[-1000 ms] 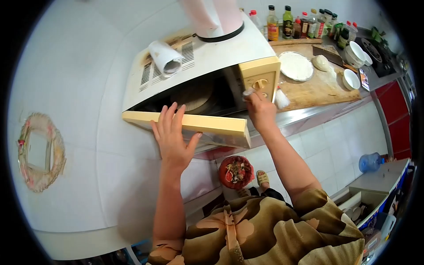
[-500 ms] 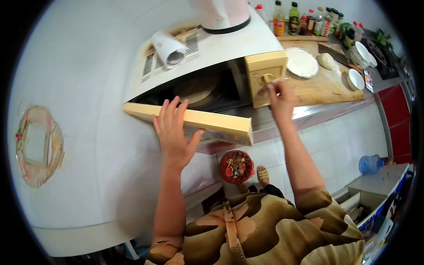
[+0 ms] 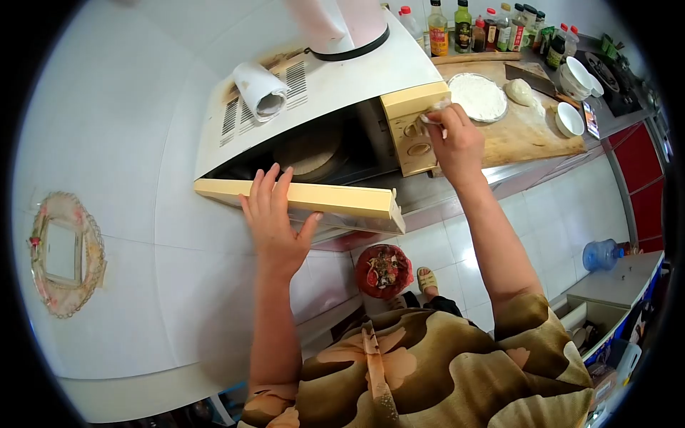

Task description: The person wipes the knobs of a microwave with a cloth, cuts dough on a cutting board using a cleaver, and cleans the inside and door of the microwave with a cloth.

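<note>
A white microwave oven [image 3: 342, 75] with a yellow front stands against the wall, its door [image 3: 335, 198] swung out. Across the top edge of the door lies my left hand [image 3: 277, 221], fingers stretched and spread. My right hand [image 3: 457, 139] is closed in a pinch beside the control panel [image 3: 416, 128], at its upper right part. A small crumpled white cloth or tissue [image 3: 437, 108] pokes out from my right fingers against the panel. Two round knobs show on the panel, the upper one partly covered. Inside the dark cavity I see a round turntable plate [image 3: 308, 148].
On top of the microwave are a rolled white sheet [image 3: 261, 91] and a pink appliance [image 3: 342, 32]. A wooden board [image 3: 528, 135] holds a floured plate [image 3: 477, 98], dough [image 3: 519, 91], a cleaver [image 3: 531, 80] and a bowl [image 3: 569, 120]. A red bin [image 3: 384, 271] stands on the floor.
My right hand has moved up the control panel from the knob toward its upper right, with the white piece still in it. My left hand stays on the door. The view has shifted slightly.
</note>
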`<state>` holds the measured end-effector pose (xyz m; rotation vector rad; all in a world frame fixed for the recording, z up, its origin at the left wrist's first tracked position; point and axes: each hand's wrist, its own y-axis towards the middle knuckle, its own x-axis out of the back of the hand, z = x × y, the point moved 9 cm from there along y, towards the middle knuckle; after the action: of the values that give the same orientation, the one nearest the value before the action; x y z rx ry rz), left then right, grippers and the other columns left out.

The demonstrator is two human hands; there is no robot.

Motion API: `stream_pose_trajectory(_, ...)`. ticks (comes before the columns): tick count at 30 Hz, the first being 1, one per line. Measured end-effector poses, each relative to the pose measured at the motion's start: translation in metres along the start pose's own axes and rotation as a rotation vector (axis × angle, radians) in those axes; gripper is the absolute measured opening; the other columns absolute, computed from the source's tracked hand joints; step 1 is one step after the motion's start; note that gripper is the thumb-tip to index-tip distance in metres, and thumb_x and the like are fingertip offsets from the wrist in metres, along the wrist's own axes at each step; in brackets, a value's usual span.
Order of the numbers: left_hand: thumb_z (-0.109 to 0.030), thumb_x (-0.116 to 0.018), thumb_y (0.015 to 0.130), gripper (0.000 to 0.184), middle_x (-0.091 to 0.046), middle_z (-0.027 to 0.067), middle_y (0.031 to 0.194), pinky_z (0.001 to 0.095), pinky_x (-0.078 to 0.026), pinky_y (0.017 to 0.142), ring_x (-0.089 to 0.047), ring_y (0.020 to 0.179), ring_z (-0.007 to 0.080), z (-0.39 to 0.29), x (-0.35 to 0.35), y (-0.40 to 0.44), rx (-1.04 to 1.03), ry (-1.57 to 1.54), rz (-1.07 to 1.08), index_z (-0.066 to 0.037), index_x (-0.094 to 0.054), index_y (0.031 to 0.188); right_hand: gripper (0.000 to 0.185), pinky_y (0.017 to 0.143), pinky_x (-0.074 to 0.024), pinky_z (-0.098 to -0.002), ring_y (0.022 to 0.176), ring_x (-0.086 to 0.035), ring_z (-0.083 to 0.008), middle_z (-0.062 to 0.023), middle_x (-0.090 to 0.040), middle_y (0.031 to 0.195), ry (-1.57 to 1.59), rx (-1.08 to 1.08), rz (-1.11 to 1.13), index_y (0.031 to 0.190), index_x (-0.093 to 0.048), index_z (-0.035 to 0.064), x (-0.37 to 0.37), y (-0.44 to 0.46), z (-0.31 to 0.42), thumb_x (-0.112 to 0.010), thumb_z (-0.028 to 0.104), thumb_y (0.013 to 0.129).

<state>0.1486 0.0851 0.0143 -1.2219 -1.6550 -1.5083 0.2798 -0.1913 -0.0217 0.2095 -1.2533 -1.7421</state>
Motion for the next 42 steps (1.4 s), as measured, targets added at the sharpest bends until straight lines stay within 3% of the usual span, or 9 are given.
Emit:
stream_pose_trajectory(5,-0.017,-0.078,0.077,0.080,-0.041,0.0140,0.154,0.0636,-0.012,0.119,-0.029,0.147,0.0383,-0.003,0.002,-0.001,-0.017,0.014,0.000,-0.011,-0.043,0.149,0.021,0.062,-0.0515,-0.0361,0.071,-0.064,-0.0286,-0.0096,-0.063,0.086,0.113,-0.245,-0.014,0.094,-0.065,0.0105,-0.004,-0.020,-0.023,-0.073,-0.001,0.078)
stream_pose_trajectory(9,-0.017,-0.079,0.077,0.081,-0.040,0.0138,0.154,0.0637,-0.012,0.119,-0.029,0.148,0.0384,-0.004,-0.002,-0.002,-0.010,-0.011,-0.003,-0.011,-0.043,0.149,0.022,0.064,-0.0516,-0.0380,0.075,-0.065,-0.0284,-0.0078,-0.063,0.085,0.191,0.018,0.006,0.092,-0.064,0.0109,-0.013,0.005,0.041,-0.075,0.000,0.076)
stream_pose_trajectory(14,-0.014,-0.079,0.075,0.082,-0.041,0.0129,0.154,0.0632,-0.011,0.120,-0.028,0.148,0.0376,-0.002,0.002,-0.002,0.005,-0.015,-0.013,-0.011,-0.044,0.148,0.022,0.063,-0.0516,-0.0365,0.074,-0.066,-0.0258,-0.0069,-0.064,0.085,0.041,0.004,-0.016,0.092,-0.065,0.0105,-0.007,0.013,0.020,-0.076,0.000,0.076)
stream_pose_trajectory(17,-0.013,-0.079,0.074,0.082,-0.041,0.0124,0.154,0.0626,-0.010,0.121,-0.028,0.148,0.0368,-0.001,0.002,-0.002,0.032,-0.019,0.004,-0.012,-0.044,0.148,0.017,0.063,-0.0519,-0.0317,0.073,-0.064,-0.0206,-0.0073,-0.064,0.088,0.175,-0.193,-0.038,0.096,-0.066,0.0048,0.011,0.015,-0.005,-0.073,-0.003,0.082)
stream_pose_trajectory(29,-0.020,-0.076,0.079,0.078,-0.041,0.0135,0.155,0.0621,-0.011,0.121,-0.028,0.149,0.0368,-0.003,0.000,0.000,0.001,0.004,-0.009,-0.010,-0.044,0.149,0.018,0.065,-0.0539,-0.0339,0.074,-0.065,-0.0281,-0.0113,-0.062,0.096,0.212,-0.146,-0.162,0.095,-0.064,0.0054,0.017,-0.010,-0.029,-0.073,-0.001,0.081)
stream_pose_trajectory(32,-0.023,-0.079,0.078,0.080,-0.040,0.0141,0.155,0.0661,-0.010,0.119,-0.028,0.149,0.0373,0.002,-0.002,-0.001,0.009,-0.008,-0.013,-0.011,-0.044,0.149,0.016,0.064,-0.0518,-0.0310,0.071,-0.064,-0.0229,-0.0098,-0.063,0.091,0.095,-0.378,0.066,0.095,-0.063,0.0034,-0.004,-0.063,-0.064,-0.073,0.001,0.083)
stream_pose_trajectory(34,-0.024,-0.078,0.078,0.080,-0.040,0.0146,0.155,0.0663,-0.011,0.118,-0.029,0.148,0.0376,-0.001,-0.002,-0.002,-0.013,-0.014,-0.031,-0.010,-0.044,0.149,0.013,0.063,-0.0504,-0.0275,0.069,-0.061,-0.0161,-0.0065,-0.064,0.085,0.319,-0.783,0.166,0.093,-0.063,0.0017,-0.009,-0.117,-0.101,-0.074,0.005,0.087)
stream_pose_trajectory(40,-0.022,-0.078,0.076,0.083,-0.039,0.0141,0.156,0.0659,-0.013,0.118,-0.030,0.148,0.0381,-0.003,-0.001,0.000,-0.007,0.023,-0.014,-0.009,-0.043,0.150,0.014,0.064,-0.0512,-0.0240,0.069,-0.059,-0.0093,-0.0004,-0.066,0.086,0.874,-1.330,-0.137,0.098,-0.064,0.0073,0.027,-0.186,-0.143,-0.073,0.017,0.093)
stream_pose_trajectory(42,-0.017,-0.079,0.076,0.085,-0.038,0.0139,0.158,0.0645,-0.014,0.119,-0.029,0.149,0.0382,-0.005,0.000,0.001,-0.007,0.036,-0.005,-0.008,-0.042,0.151,0.014,0.065,-0.0500,-0.0246,0.068,-0.056,-0.0073,0.0021,-0.063,0.082,0.818,-1.334,-0.147,0.097,-0.063,0.0094,0.040,-0.187,-0.150,-0.072,0.020,0.094)
